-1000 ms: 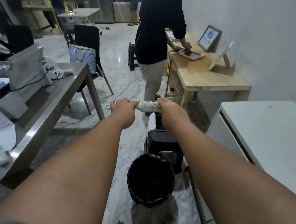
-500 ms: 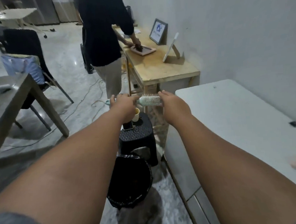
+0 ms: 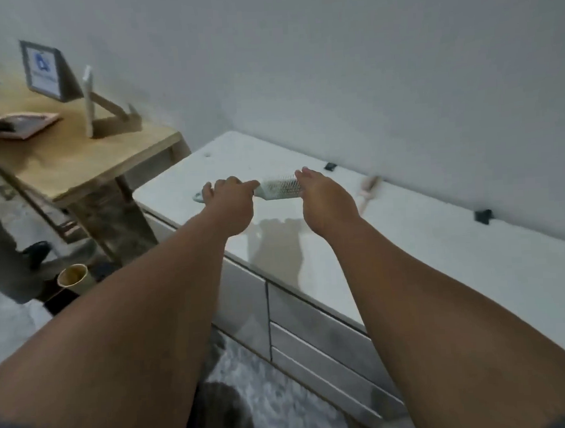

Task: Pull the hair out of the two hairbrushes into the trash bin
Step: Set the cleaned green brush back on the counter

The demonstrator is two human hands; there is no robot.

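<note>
I hold a pale green hairbrush [image 3: 278, 189] level between both hands, just above the white cabinet top [image 3: 440, 254]. My left hand [image 3: 229, 200] is closed around its handle. My right hand [image 3: 326, 200] grips the far end of the bristled head. No hair shows clearly in the bristles. A second, pink hairbrush [image 3: 368, 189] lies blurred on the cabinet top near the wall, right of my right hand. A dark rounded shape [image 3: 219, 413] sits at the bottom edge between my arms; I cannot tell whether it is the trash bin.
A wooden desk [image 3: 75, 162] at the left carries a framed sign [image 3: 43, 71], a white stand and a pink tray. A paper cup [image 3: 73, 277] stands on a black stool below. Two black clips [image 3: 482, 216] sit along the wall. Drawer fronts [image 3: 313, 326] face me.
The view has swung right. Both hands have carried the green hairbrush from above the stool and bin to over the white cabinet top. The pink brush has come into view.
</note>
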